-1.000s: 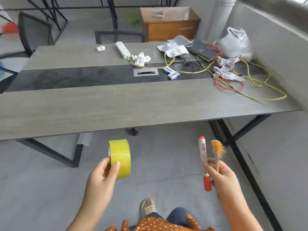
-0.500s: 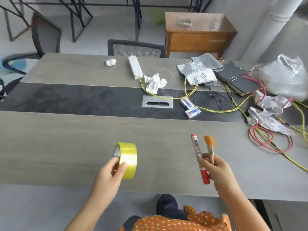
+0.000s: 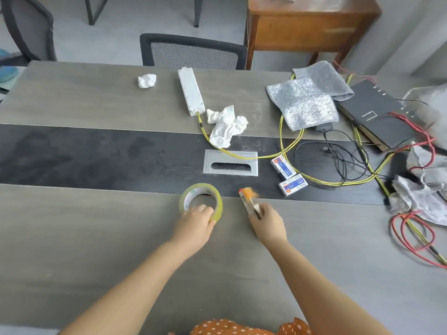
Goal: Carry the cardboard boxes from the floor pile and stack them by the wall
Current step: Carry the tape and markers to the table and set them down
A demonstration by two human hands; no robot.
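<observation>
No cardboard box shows in the head view. My left hand (image 3: 196, 223) holds a yellow tape roll (image 3: 201, 200) that lies flat on the grey table (image 3: 84, 238), fingers over its near rim. My right hand (image 3: 267, 222) grips a red-capped marker (image 3: 244, 200) and a small orange-bristled brush (image 3: 250, 193), both pointing away from me low over the table, just right of the roll.
A power strip (image 3: 190, 91), crumpled tissues (image 3: 227, 128), two small boxes (image 3: 287, 175), a cable grommet (image 3: 231, 162), silver pouches (image 3: 303, 102), a black notebook (image 3: 377, 114) and yellow, red and black wires (image 3: 411, 238) lie on the table. A chair (image 3: 193, 53) and wooden cabinet (image 3: 309, 25) stand behind.
I have come up to the table. Both hands moved forward and down over it; the tape roll went from upright in the air to flat on the tabletop, and the marker and brush lowered.
</observation>
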